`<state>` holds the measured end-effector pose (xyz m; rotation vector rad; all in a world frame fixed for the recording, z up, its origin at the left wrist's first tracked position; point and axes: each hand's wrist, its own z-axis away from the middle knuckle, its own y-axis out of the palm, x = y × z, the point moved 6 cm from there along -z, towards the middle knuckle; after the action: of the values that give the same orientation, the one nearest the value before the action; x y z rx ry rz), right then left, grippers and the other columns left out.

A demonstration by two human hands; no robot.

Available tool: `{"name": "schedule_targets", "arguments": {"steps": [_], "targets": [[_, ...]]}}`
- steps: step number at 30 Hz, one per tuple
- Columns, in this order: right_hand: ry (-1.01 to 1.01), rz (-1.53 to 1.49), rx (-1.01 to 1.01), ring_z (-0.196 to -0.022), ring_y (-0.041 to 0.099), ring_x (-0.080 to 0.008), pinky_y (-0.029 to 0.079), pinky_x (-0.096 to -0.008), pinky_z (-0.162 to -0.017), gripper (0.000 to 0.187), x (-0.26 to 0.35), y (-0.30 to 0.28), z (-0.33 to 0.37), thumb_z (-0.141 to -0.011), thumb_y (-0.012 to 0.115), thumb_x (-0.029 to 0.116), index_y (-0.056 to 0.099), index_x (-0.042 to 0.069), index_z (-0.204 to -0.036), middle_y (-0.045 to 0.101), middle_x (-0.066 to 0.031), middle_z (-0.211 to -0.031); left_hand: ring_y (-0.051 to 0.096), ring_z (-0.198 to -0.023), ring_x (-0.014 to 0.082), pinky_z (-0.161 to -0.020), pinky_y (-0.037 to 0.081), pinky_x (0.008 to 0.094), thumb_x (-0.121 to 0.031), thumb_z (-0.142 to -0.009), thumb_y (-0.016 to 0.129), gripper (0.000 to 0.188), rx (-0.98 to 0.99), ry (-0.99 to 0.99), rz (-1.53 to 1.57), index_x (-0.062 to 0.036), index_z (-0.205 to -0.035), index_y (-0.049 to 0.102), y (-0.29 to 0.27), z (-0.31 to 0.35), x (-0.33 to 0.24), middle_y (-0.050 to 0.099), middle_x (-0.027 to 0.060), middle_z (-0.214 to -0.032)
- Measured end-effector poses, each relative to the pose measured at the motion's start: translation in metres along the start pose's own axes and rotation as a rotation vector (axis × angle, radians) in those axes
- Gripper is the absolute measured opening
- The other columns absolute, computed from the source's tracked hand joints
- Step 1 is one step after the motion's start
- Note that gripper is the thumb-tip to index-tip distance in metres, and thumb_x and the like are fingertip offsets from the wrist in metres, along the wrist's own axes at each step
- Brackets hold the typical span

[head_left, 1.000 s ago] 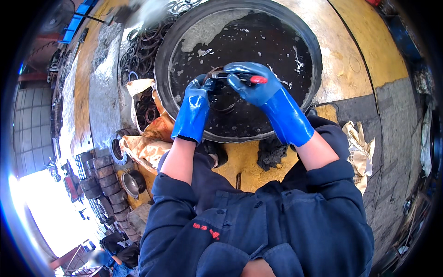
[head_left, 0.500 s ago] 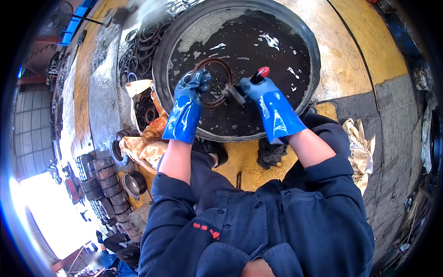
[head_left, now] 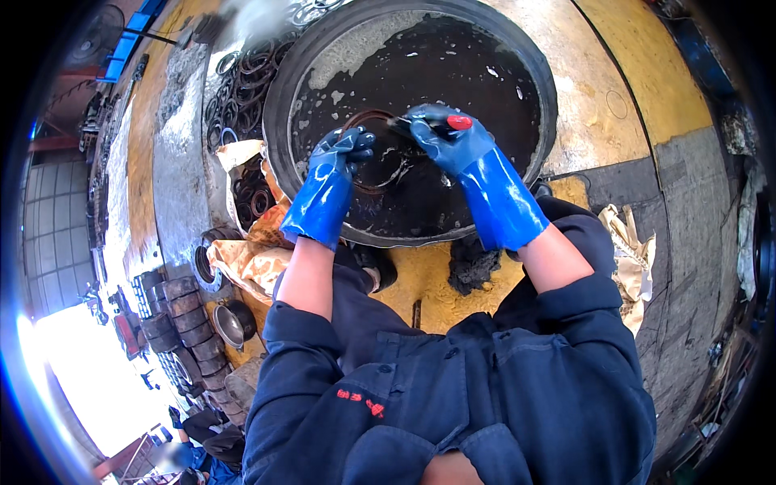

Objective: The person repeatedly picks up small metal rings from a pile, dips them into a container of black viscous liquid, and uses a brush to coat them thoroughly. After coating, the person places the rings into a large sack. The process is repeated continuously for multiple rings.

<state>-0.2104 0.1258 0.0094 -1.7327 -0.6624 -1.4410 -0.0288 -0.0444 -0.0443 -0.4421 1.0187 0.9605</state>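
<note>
Both my hands wear long blue rubber gloves over a wide, dark round tub of dark liquid. My left hand is closed on the left side of a brown ring, its lower part dim near the liquid. Closed round a brush with a red-ended handle, my right hand is at the ring's upper right. The brush's dark head meets the ring's rim there; the fingers partly hide it.
Dark rings are heaped left of the tub, with more in an open paper sack. Stacked dark cylinders and a metal bowl stand lower left. A crumpled sack lies right. Another person is at lower left.
My right hand has moved up and left, taking the brush from the ring's lower right side to its upper right. The ring sits slightly lower, still in my left hand.
</note>
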Motion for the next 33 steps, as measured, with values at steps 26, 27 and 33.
{"name": "schedule_targets", "arguments": {"steps": [26,27,33], "targets": [[-0.053,0.094,-0.154,-0.095,0.072,-0.0298,0.057,-0.0389,-0.082,0.022,-0.010,0.012,0.010,-0.091,0.071,0.023,0.073,0.013,-0.110,0.074,-0.0108,-0.103,0.071,-0.079,0.0185,-0.069,0.059,0.0291,-0.011,-0.095,0.068,0.026,0.144,0.169,0.012,0.0010,-0.118,0.064,0.038,0.011,0.001,0.074,0.0135,-0.100],[-0.202,0.210,-0.128,-0.095,0.072,-0.0298,0.057,-0.0397,-0.082,0.024,-0.002,0.012,0.007,-0.090,0.072,0.022,0.072,0.013,-0.112,0.074,-0.0110,-0.104,0.070,-0.076,0.0166,-0.067,0.058,0.0285,-0.014,-0.095,0.069,0.028,0.163,0.165,0.003,-0.0001,-0.119,0.064,0.040,0.011,0.000,0.075,0.0125,-0.099],[0.108,0.632,0.035,-0.094,0.072,-0.0310,0.056,-0.0391,-0.083,0.025,-0.010,0.023,0.003,-0.093,0.068,0.035,0.074,0.015,-0.108,0.074,-0.0110,-0.104,0.071,-0.079,0.0184,-0.068,0.058,0.0274,-0.014,-0.096,0.069,0.028,0.213,0.054,0.001,0.0026,-0.119,0.065,0.044,0.016,-0.004,0.075,0.0120,-0.096]]}}
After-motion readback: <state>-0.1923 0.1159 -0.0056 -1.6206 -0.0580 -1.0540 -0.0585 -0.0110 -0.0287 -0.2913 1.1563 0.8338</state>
